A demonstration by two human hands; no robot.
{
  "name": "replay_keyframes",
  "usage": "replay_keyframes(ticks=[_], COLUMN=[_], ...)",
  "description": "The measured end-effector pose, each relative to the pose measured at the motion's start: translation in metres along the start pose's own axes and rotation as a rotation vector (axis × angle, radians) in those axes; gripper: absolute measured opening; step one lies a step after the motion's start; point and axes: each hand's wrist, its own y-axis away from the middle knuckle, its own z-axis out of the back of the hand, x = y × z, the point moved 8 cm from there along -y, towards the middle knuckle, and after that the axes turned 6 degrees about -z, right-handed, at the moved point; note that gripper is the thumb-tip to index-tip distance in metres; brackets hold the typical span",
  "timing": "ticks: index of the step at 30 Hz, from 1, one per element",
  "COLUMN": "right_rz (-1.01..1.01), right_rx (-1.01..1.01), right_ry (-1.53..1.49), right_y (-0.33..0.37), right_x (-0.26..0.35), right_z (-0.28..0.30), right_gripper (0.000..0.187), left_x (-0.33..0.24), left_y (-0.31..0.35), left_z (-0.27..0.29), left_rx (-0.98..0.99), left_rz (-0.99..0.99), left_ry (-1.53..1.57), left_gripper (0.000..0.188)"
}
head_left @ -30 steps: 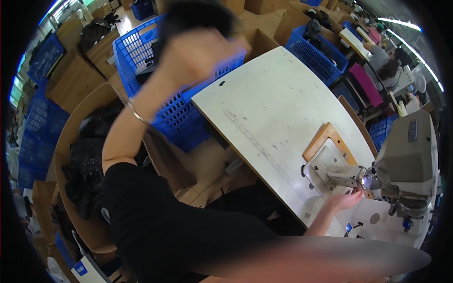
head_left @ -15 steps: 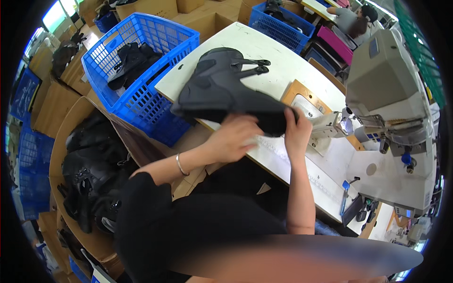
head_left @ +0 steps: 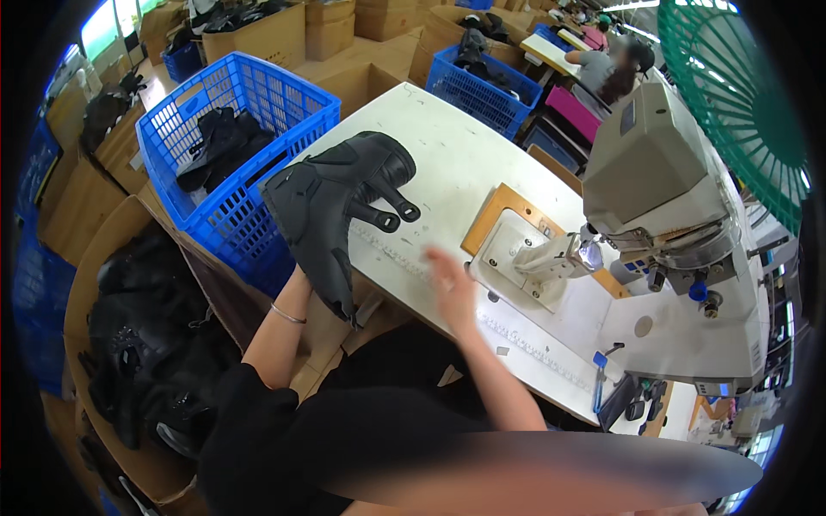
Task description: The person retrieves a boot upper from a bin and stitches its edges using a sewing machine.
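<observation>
A black boot upper [head_left: 323, 202] with two looped straps lies tilted over the near left edge of the white table [head_left: 430, 120], its narrow end hanging past that edge. Behind that lower end is my left hand [head_left: 298, 285], which holds the upper; the upper hides its fingers. My right hand [head_left: 449, 288] hovers above the table's front edge, apart from the upper. It looks empty with fingers spread, somewhat blurred. Just right of it stands the sewing machine [head_left: 658, 172], its pale arm [head_left: 551, 256] on a wood-edged plate.
A blue crate [head_left: 297, 116] with black pieces stands left of the table. Below it a cardboard box [head_left: 82, 284] holds more black uppers. A ruler strip [head_left: 533, 344] runs along the front edge, near a blue-handled tool [head_left: 598, 383]. A green fan [head_left: 748, 95] and a seated person [head_left: 602, 73] are beyond.
The boot upper has swung leftward and turned, its straps now pointing toward the right and nearer me. My right hand has let go of it; my left hand has moved left and beneath it.
</observation>
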Motion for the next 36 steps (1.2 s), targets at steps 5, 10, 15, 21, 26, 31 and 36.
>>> replay_keyframes(ticks=[5, 10, 15, 21, 26, 31, 36], right_rz=[0.054, -0.289, -0.292, -0.519, -0.561, -0.509, -0.665], right_rx=[-0.251, -0.021, 0.136, 0.088, -0.081, -0.173, -0.533], right_ry=[0.107, -0.392, -0.050, -0.537, -0.602, -0.682, -0.718], right_y=[-0.120, -0.190, -0.158, -0.063, 0.001, 0.047, 0.098], right_x=[-0.043, -0.071, -0.036, -0.038, -0.048, -0.051, -0.077], right_z=[0.020, -0.045, -0.037, 0.009, 0.036, 0.050, 0.090], right_gripper=[0.040, 0.055, 0.043, 0.043, 0.036, 0.032, 0.036], left_x=[-0.012, -0.021, -0.024, -0.034, -0.041, -0.057, -0.070], left_y=[-0.001, 0.005, 0.043, 0.069, 0.086, 0.109, 0.112], left_z=[0.002, 0.002, -0.004, -0.032, -0.042, -0.062, -0.051], left_rx=[0.021, 0.041, 0.050, 0.120, 0.124, 0.106, 0.054], left_rz=[-0.021, -0.042, -0.063, -0.061, -0.059, -0.081, -0.039], left_ry=[-0.010, -0.024, -0.111, -0.133, -0.110, -0.073, -0.032], left_gripper=[0.041, 0.041, 0.041, 0.042, 0.042, 0.042, 0.042])
